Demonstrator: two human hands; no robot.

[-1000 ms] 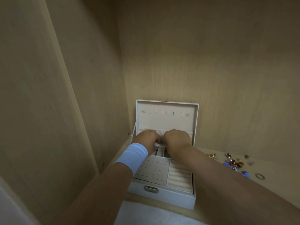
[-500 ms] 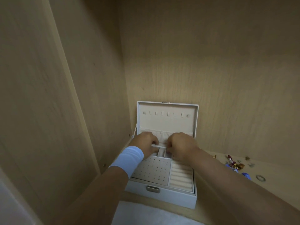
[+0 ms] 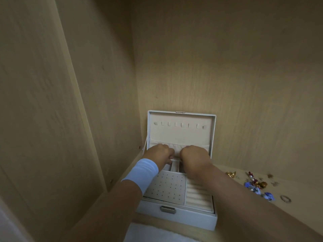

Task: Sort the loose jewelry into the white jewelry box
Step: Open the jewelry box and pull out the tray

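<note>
A white jewelry box (image 3: 176, 219) sits open on a pale wooden shelf (image 3: 300, 196), pushed into the back left corner of a cabinet. Its metal latch (image 3: 167, 210) faces the person. Its lid (image 3: 181, 135) stands upright at the rear, close to the back wall, with the padded inside facing forward. The box looks a little wider than it is deep, so its long side seems to run left to right along the back wall.

Both hands reach into the small rear compartments of the tray, backs upward. The left hand (image 3: 160, 154) wears a white wristband (image 3: 141, 173), and the right hand (image 3: 194, 157) is just beside it. On both, the fingers curl downward and the tips are hidden, so I cannot tell whether either hand pinches a piece or only touches the lining.

A second ago the knuckles were almost touching. Now the hands have drawn slightly apart, and a narrow middle compartment and the lid's fabric pocket (image 3: 176, 148) show between them. This looks like something small being settled at the back of the tray.

Nearer the person, the dotted earring panel (image 3: 166, 187) and the ring rolls (image 3: 198, 194) look bare. To the right, the loose jewelry (image 3: 257, 185) lies scattered on the shelf much as before, with one ring (image 3: 285, 198) at its outer edge. Most of the sorting appears to remain.
</note>
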